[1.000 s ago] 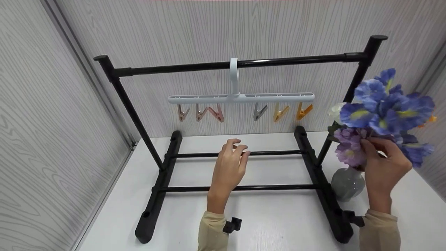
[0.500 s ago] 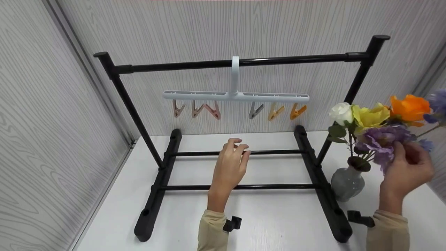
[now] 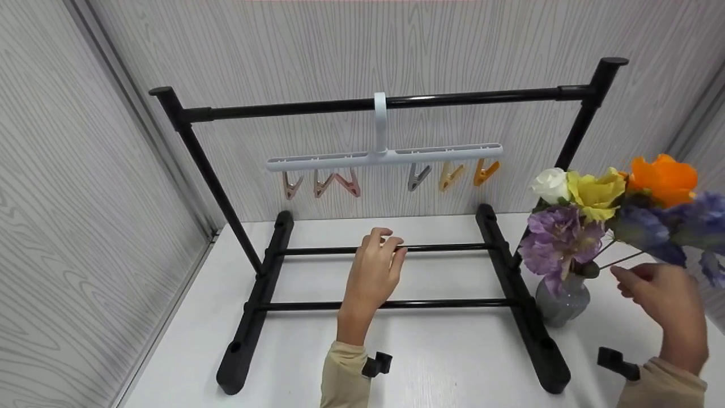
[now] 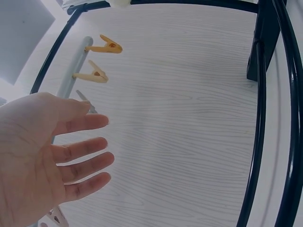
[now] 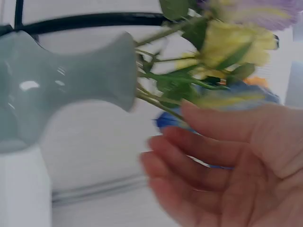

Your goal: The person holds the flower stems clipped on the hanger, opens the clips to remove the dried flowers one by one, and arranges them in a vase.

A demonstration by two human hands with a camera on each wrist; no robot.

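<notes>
Flower bouquet [image 3: 600, 221] in grey vase [image 3: 561, 297], counter's right edge: right hand [image 3: 660, 300] released just beside stems; left hand [image 3: 374, 277] relaxed, empty. Adjust stems gently, steadying vase.

Bright, even light overhead leaves only faint shadows on the white bench [image 3: 453, 362], while the right wrist view smears with motion blur and the left bends its edges.

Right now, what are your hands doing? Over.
Left hand open over black metal rack. Right hand open beside grey vase of colourful fake flowers. Nothing between.
</notes>
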